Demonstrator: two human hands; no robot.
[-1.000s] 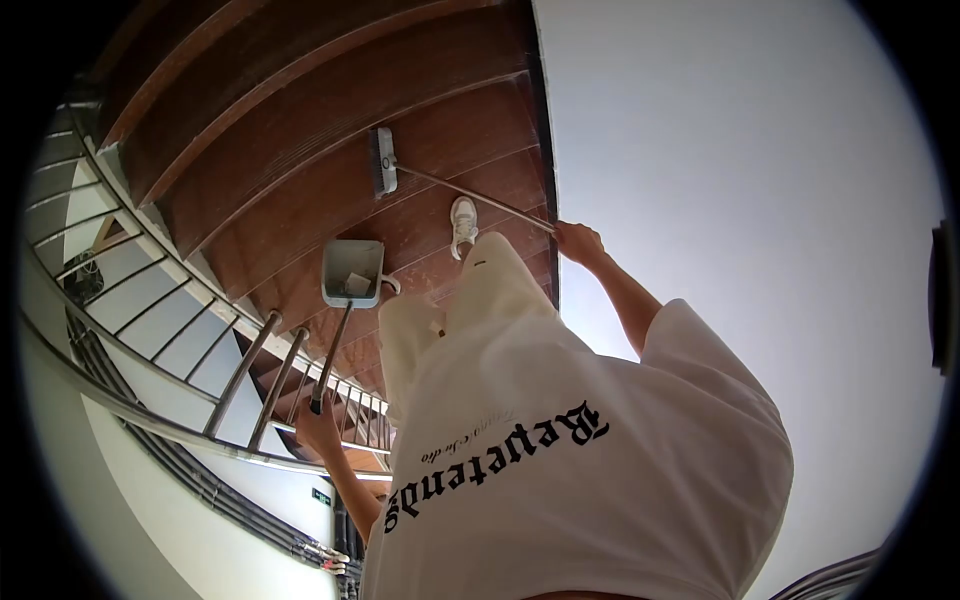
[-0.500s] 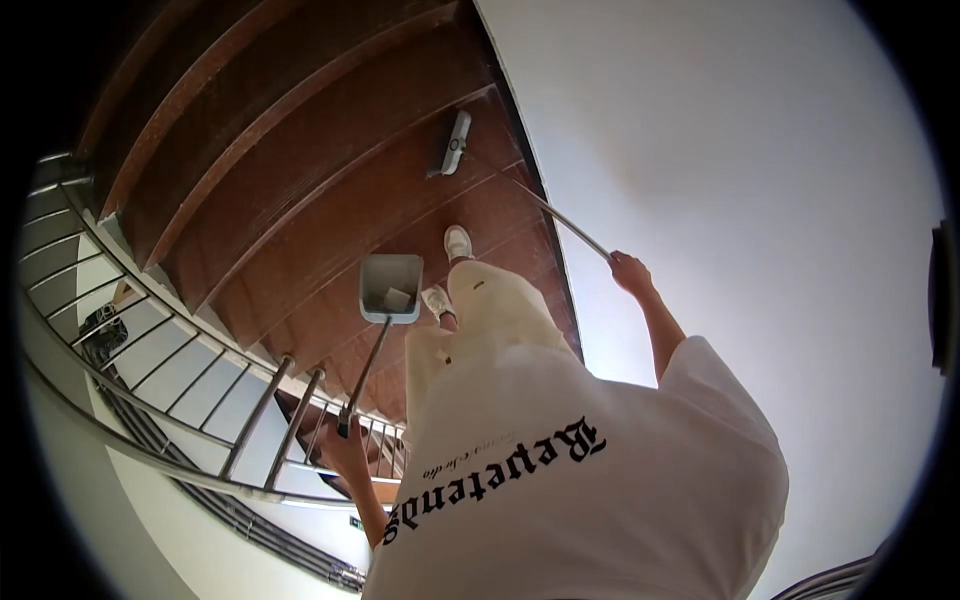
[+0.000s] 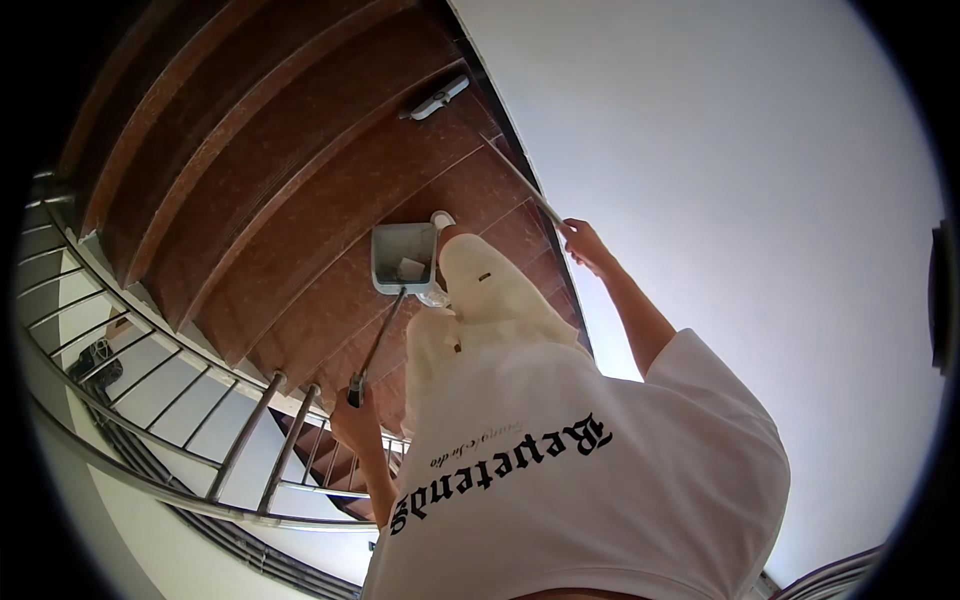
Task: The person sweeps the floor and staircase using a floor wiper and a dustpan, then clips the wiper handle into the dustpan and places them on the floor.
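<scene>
My right hand [image 3: 590, 248] is closed around the upper end of a broom's thin metal handle [image 3: 522, 180], close to the white wall. The grey broom head [image 3: 440, 98] rests on a brown stair tread farther off, near the wall side. Wrapped round the grip of a long-handled dustpan, my left hand [image 3: 357, 422] is beside the metal railing. The grey dustpan [image 3: 382, 262] is in front of my legs, partly covering my shoes, with a pale scrap [image 3: 411, 268] lying inside. Whether the pan touches the step, I cannot tell.
Curved brown steps [image 3: 265, 180] fan out ahead and to the left. A metal railing [image 3: 130, 335] bends along the left side, with dark pipes [image 3: 250, 545] beyond it. On the right rises a white wall [image 3: 720, 180]. My shoe [image 3: 443, 219] stands on a tread.
The broom head has turned and shifted up and left in view. My right hand has moved left and slightly up. The dustpan and left hand sit a little higher and farther right.
</scene>
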